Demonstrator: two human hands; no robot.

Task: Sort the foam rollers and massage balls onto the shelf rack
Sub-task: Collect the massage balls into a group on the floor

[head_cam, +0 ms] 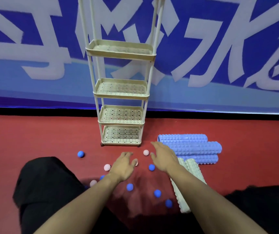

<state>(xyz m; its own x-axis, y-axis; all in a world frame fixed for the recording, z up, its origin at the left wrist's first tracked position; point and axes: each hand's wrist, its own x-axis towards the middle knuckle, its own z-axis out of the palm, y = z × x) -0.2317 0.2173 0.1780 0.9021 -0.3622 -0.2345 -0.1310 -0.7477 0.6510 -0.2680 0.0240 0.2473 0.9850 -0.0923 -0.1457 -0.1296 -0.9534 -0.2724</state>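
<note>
Fingers (128, 154) of both hands spread and empty above the floor, pink massage ball (146, 152) between them, untouched.

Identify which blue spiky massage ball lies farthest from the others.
The blue spiky massage ball alone on the red floor, left of the cream shelf rack; the other blue balls cluster near the hands.

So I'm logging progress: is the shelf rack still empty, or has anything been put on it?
Empty. All four visible tiers of the shelf rack show bare perforated trays; its top is out of frame.
</note>
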